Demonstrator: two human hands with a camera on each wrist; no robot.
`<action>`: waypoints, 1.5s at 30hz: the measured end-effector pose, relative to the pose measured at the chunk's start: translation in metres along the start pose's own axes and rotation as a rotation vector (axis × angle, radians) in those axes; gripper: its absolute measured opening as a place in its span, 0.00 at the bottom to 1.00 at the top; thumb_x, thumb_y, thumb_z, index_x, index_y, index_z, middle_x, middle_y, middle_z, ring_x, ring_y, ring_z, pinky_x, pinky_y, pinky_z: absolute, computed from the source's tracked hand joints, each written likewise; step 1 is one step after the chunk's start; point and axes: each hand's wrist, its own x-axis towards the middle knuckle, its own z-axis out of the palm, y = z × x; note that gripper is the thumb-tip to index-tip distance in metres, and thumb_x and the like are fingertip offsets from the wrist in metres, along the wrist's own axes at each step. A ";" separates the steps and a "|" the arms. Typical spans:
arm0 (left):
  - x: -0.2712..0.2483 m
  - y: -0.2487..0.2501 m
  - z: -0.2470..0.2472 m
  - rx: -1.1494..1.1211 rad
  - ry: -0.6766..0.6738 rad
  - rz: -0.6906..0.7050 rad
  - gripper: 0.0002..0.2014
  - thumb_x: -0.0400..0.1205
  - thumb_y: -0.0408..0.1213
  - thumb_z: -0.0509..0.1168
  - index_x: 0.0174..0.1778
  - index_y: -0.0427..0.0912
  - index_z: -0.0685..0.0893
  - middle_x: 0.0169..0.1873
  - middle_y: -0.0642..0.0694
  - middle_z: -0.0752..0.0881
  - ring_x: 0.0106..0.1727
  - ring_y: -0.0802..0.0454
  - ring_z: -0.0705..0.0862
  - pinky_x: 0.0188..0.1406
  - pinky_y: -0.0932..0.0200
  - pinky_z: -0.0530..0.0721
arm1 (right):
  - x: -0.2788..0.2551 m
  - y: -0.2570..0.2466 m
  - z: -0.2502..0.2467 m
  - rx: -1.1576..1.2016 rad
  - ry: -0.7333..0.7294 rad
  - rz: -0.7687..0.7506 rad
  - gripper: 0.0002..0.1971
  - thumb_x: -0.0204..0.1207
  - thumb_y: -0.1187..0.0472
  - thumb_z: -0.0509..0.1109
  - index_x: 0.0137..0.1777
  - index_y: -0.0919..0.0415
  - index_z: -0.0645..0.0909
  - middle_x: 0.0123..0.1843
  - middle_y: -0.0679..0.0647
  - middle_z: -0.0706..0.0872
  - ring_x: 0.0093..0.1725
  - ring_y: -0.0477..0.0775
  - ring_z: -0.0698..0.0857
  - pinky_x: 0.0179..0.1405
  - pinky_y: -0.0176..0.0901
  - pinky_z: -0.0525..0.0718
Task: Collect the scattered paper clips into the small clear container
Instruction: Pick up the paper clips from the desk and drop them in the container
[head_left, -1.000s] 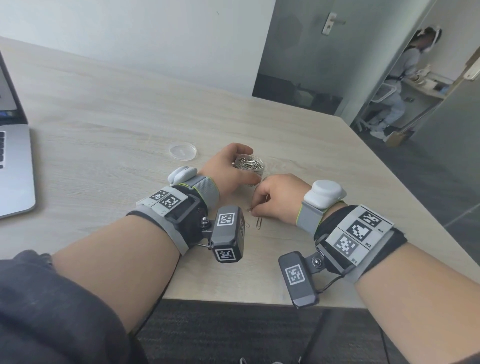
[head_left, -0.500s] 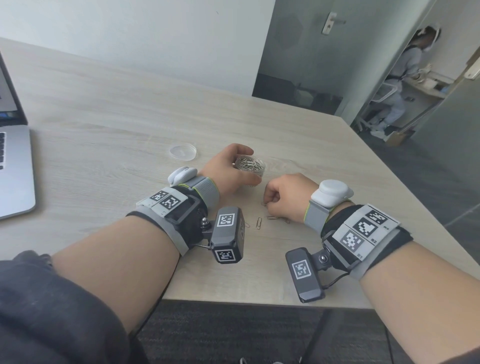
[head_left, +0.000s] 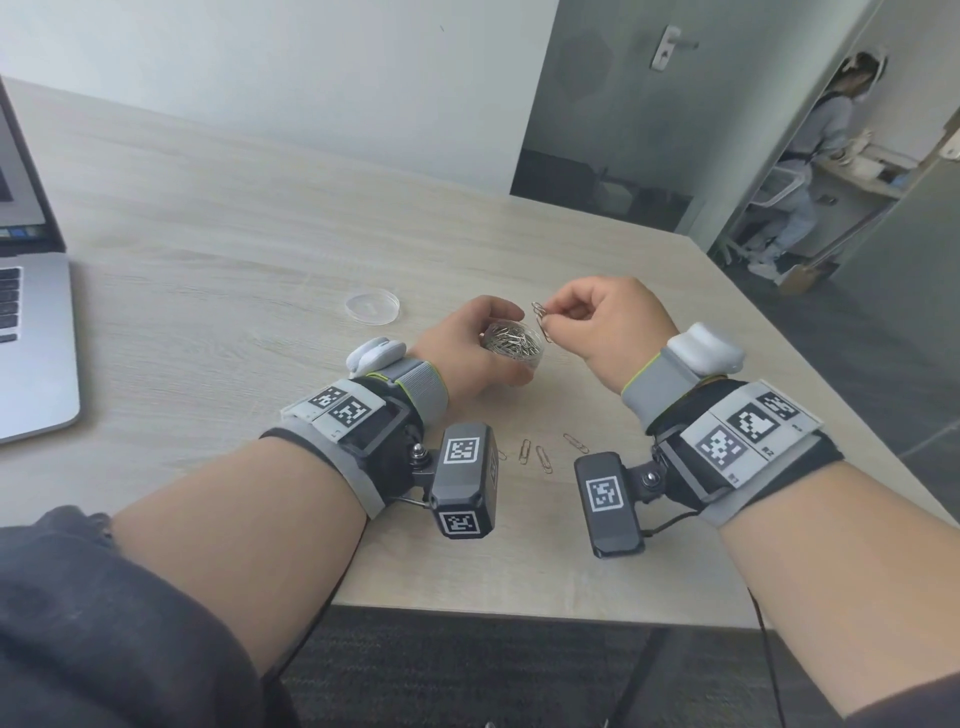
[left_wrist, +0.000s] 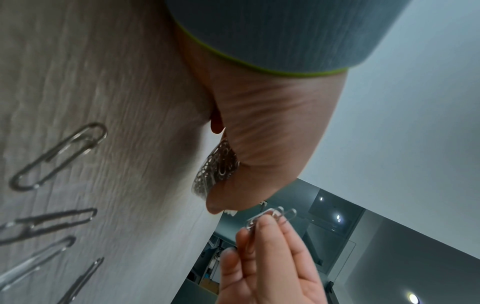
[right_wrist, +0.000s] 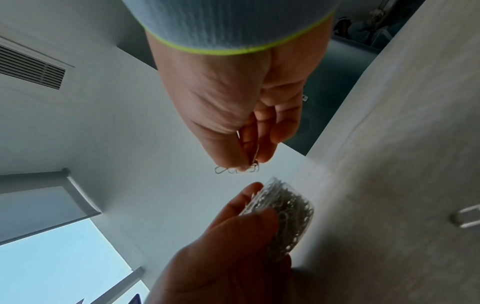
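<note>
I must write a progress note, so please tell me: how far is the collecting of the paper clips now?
Done: the small clear container, gripped by the left hand, already holds a heap of clips. In hand: the right hand pinches a few paper clips above and just beside its opening, not yet dropped. Left: at least three loose clips lie on the table; the lid lies apart.

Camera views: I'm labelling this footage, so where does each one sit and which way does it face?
Head: above, facing down and forward at the table; both forearms show.
Left wrist: under the left hand, along the tabletop at loose clips.
Right wrist: under the right hand, facing the ceiling.
All share the clear container and the pinched clips.
</note>
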 end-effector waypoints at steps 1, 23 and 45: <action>0.000 0.000 0.000 -0.001 -0.012 0.007 0.31 0.55 0.45 0.81 0.55 0.65 0.83 0.56 0.48 0.91 0.51 0.47 0.91 0.58 0.42 0.92 | 0.001 -0.003 0.001 0.001 0.007 -0.012 0.04 0.69 0.59 0.76 0.38 0.48 0.87 0.34 0.45 0.89 0.34 0.42 0.84 0.38 0.35 0.81; -0.002 0.004 -0.002 -0.061 0.009 -0.009 0.28 0.59 0.41 0.80 0.54 0.62 0.82 0.54 0.47 0.90 0.42 0.51 0.88 0.36 0.57 0.87 | -0.021 0.017 -0.013 -0.073 -0.141 0.046 0.03 0.72 0.60 0.76 0.42 0.50 0.89 0.33 0.41 0.87 0.33 0.39 0.83 0.39 0.33 0.79; -0.001 0.004 -0.003 -0.041 0.024 -0.003 0.29 0.59 0.41 0.80 0.55 0.62 0.81 0.52 0.50 0.89 0.41 0.53 0.87 0.34 0.62 0.85 | -0.048 -0.006 -0.006 -0.319 -0.644 0.144 0.02 0.69 0.61 0.73 0.41 0.55 0.86 0.34 0.54 0.92 0.28 0.53 0.90 0.33 0.41 0.86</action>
